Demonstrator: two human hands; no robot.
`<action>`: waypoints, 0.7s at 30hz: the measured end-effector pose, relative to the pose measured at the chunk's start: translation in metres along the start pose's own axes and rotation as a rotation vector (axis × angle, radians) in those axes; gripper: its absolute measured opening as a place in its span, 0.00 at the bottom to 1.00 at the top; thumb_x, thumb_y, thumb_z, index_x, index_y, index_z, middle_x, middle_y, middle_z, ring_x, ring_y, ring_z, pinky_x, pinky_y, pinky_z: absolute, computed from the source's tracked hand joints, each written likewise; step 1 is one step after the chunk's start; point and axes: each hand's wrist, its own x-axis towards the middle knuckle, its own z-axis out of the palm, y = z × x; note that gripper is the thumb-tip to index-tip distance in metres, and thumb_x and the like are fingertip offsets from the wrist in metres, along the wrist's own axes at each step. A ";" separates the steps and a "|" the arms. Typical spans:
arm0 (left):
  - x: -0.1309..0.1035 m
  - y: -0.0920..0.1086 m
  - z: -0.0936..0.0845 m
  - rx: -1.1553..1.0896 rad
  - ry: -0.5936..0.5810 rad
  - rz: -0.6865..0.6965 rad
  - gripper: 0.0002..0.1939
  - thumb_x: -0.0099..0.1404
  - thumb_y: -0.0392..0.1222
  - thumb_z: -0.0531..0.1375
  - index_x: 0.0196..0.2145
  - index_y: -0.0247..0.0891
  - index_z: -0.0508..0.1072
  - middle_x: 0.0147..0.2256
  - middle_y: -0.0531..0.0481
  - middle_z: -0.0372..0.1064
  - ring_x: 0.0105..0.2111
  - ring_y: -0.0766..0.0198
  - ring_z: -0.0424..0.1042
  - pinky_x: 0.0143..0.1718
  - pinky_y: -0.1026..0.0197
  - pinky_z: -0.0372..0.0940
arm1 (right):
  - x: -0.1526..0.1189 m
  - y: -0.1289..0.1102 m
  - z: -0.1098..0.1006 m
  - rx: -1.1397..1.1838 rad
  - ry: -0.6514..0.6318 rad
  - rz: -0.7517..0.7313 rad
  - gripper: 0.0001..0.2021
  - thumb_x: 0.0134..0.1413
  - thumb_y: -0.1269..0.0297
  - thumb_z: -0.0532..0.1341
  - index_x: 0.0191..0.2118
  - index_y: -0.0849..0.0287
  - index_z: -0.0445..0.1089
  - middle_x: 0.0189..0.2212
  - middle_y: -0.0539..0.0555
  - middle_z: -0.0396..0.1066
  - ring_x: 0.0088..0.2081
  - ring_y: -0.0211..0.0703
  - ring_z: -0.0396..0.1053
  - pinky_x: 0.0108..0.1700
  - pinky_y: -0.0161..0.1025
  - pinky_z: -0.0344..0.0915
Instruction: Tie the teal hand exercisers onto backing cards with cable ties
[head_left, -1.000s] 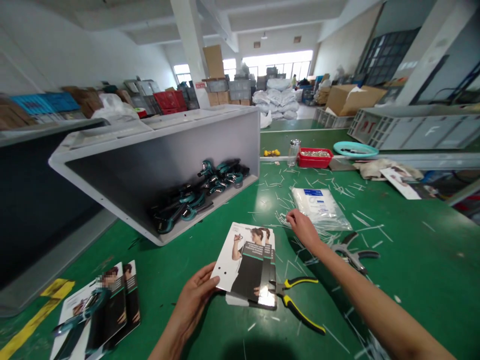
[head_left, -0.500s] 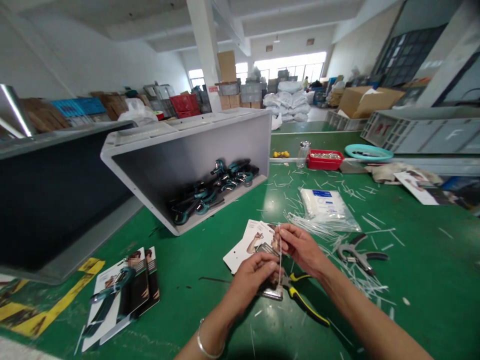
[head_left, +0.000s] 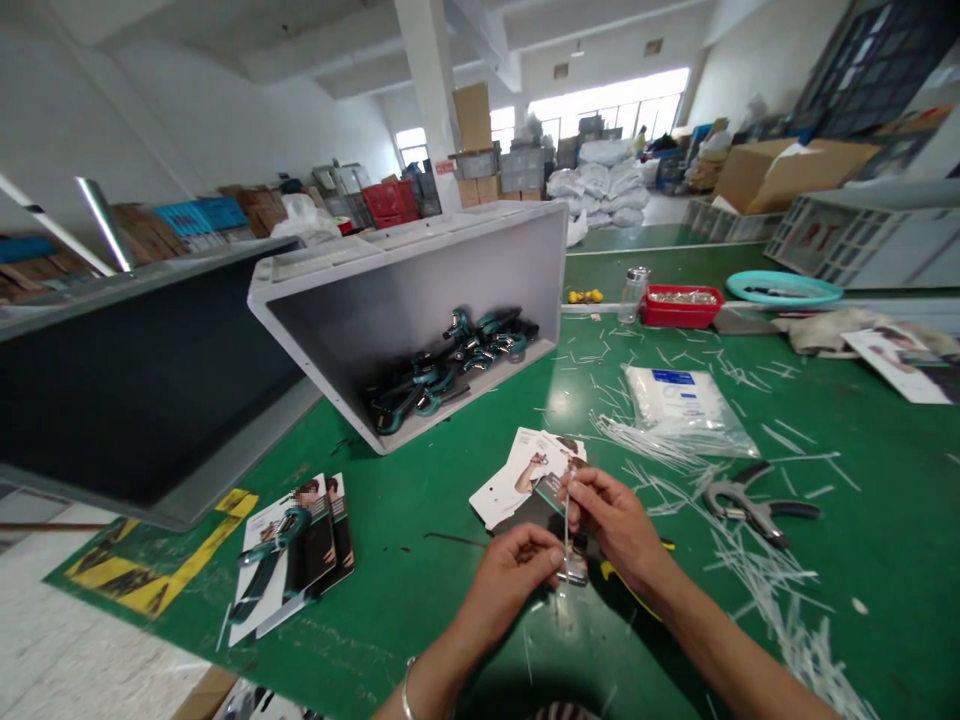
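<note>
In the head view, the right hand [head_left: 619,525] has its fingertips closed on the top of a thin white tie [head_left: 567,535], up in front of the picture cards [head_left: 514,485] on the green table [head_left: 420,620], while the left hand [head_left: 517,580] has its fingers bent near the low end, but I cannot tell if it grips. The step looks like getting the tie lined up, and the next move seems to call for small, careful fingers. A tipped grey box [head_left: 487,255] has green and black tools [head_left: 427,373] inside, and a red tray [head_left: 682,317] holds small shiny bits [head_left: 682,297].
</note>
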 end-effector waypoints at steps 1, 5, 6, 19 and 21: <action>-0.001 0.000 0.001 -0.013 0.002 -0.001 0.16 0.60 0.50 0.65 0.35 0.33 0.74 0.30 0.45 0.75 0.27 0.65 0.71 0.34 0.63 0.65 | 0.001 -0.002 0.001 0.006 0.018 -0.006 0.11 0.55 0.55 0.66 0.38 0.56 0.71 0.31 0.50 0.72 0.25 0.34 0.64 0.27 0.33 0.63; -0.004 -0.002 0.000 -0.042 -0.023 -0.027 0.16 0.57 0.49 0.67 0.36 0.34 0.73 0.30 0.45 0.76 0.26 0.66 0.71 0.33 0.63 0.64 | 0.004 -0.004 0.004 0.033 0.084 -0.041 0.11 0.55 0.56 0.66 0.39 0.56 0.71 0.28 0.49 0.71 0.26 0.35 0.65 0.28 0.33 0.63; -0.004 -0.003 0.000 -0.031 -0.011 -0.029 0.16 0.57 0.49 0.68 0.35 0.34 0.73 0.29 0.46 0.75 0.25 0.66 0.70 0.32 0.64 0.64 | 0.005 -0.004 0.005 0.035 0.092 -0.054 0.11 0.55 0.56 0.66 0.39 0.56 0.71 0.28 0.49 0.71 0.26 0.35 0.65 0.29 0.33 0.63; 0.002 0.002 -0.067 0.321 0.407 0.105 0.18 0.62 0.53 0.60 0.42 0.37 0.77 0.33 0.47 0.75 0.30 0.63 0.69 0.34 0.62 0.62 | -0.014 0.010 -0.006 -0.166 -0.153 0.146 0.13 0.58 0.52 0.63 0.34 0.58 0.67 0.22 0.48 0.70 0.23 0.35 0.65 0.27 0.34 0.60; 0.012 -0.012 -0.093 0.426 0.633 0.112 0.18 0.59 0.53 0.62 0.38 0.36 0.79 0.35 0.45 0.75 0.35 0.58 0.70 0.39 0.59 0.63 | -0.012 0.017 -0.014 -0.100 -0.090 0.122 0.12 0.58 0.53 0.63 0.34 0.57 0.67 0.25 0.49 0.71 0.25 0.36 0.67 0.29 0.35 0.63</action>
